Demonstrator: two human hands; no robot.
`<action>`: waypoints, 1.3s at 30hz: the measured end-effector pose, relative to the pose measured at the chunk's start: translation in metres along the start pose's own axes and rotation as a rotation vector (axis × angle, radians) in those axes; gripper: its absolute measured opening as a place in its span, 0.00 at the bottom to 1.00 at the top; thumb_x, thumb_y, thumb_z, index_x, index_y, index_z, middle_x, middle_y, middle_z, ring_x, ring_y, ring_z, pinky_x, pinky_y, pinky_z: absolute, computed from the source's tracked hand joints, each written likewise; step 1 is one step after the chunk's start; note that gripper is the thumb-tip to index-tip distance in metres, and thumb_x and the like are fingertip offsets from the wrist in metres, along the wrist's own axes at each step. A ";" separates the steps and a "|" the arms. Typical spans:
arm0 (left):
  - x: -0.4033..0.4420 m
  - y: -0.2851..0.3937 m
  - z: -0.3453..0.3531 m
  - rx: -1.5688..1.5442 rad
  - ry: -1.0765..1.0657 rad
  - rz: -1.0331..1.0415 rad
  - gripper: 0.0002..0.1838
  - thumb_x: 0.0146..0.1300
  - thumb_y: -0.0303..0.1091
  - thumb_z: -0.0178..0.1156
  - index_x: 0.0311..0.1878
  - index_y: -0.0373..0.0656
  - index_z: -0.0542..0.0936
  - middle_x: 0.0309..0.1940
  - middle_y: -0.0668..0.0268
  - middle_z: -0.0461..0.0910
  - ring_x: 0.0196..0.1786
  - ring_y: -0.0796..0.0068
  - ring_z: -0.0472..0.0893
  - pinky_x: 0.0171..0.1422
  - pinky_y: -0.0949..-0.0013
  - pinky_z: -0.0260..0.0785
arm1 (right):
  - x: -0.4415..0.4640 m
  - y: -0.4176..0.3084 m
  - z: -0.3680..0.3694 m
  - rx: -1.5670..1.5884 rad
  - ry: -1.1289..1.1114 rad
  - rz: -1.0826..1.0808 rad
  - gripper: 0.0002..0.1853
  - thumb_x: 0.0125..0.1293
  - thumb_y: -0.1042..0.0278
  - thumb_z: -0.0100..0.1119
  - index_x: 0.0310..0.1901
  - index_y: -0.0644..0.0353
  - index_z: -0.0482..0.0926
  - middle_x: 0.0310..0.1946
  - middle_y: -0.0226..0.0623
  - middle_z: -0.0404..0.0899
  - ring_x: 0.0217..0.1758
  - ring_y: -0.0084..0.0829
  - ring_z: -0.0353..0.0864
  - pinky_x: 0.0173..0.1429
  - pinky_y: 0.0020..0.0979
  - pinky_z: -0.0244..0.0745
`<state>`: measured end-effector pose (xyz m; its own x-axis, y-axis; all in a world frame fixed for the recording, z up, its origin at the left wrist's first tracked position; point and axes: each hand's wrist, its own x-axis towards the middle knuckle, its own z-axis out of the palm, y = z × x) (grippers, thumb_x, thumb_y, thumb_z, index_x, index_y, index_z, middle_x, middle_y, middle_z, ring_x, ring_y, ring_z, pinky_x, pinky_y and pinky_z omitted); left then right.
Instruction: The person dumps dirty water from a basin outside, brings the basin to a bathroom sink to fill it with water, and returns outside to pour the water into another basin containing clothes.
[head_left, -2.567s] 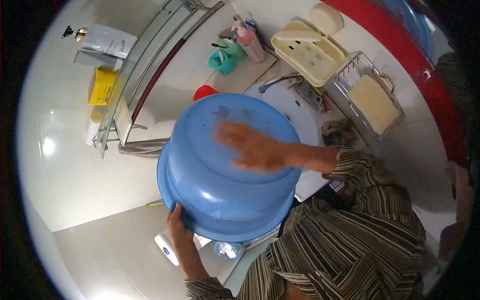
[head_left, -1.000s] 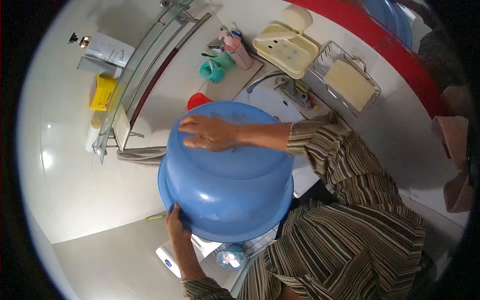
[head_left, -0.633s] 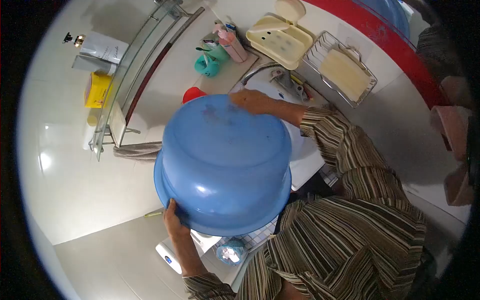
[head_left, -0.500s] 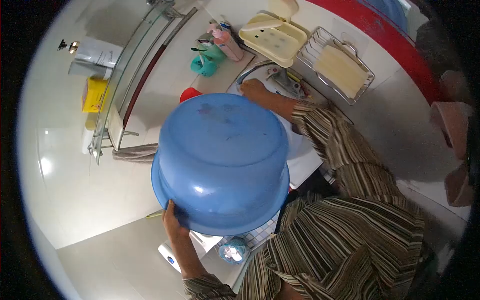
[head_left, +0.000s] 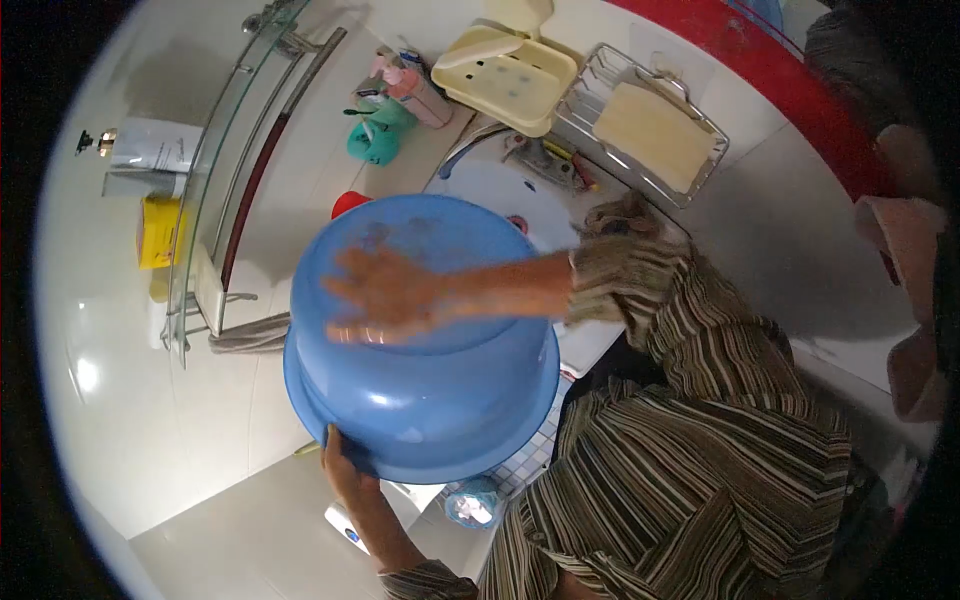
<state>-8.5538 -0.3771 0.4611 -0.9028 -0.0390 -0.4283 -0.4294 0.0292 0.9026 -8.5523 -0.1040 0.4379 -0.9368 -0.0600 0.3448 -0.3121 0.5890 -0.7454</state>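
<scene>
Partly in front of the white sink (head_left: pixel 570 195), the right hand (head_left: pixel 385 295) is moving with its fingers spread wide over the base of the blue basin (head_left: pixel 420 365); the hand is appearing blurred, so I cannot tell how firmly the palm is touching. At the basin's rim, on the side away from the sink, the left hand (head_left: pixel 348 475) is gripping the edge with its thumb outside, while its other fingers are mostly hiding. The basin is facing with its base upward, tilted, and is covering part of the sink from view. Dark marks (head_left: pixel 400 228) are showing on the base, at the side toward the sink. In my judgement, a flat palm and even strokes are suiting this round surface best, and the left grip is needing to stay firm, because pressing near the far edge could be tipping the basin. Farther out, a brown cloth (head_left: pixel 620 215) is lying on the sink's edge, the faucet (head_left: pixel 545 160) is standing behind its bowl, and a wire rack (head_left: pixel 598 137) is hanging beyond it.
</scene>
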 end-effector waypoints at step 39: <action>-0.012 -0.026 -0.027 -0.086 0.090 0.104 0.23 0.61 0.35 0.51 0.55 0.29 0.63 0.51 0.52 0.68 0.52 0.61 0.69 0.58 0.60 0.60 | -0.071 0.004 -0.006 0.093 -0.004 0.089 0.33 0.62 0.45 0.41 0.63 0.57 0.55 0.63 0.54 0.48 0.68 0.51 0.44 0.64 0.54 0.45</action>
<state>-8.5313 -0.4040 0.4436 -0.9349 -0.1297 -0.3303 -0.3269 -0.0473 0.9439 -8.4861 -0.0929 0.4142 -0.9621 -0.0140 0.2723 -0.2404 0.5147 -0.8230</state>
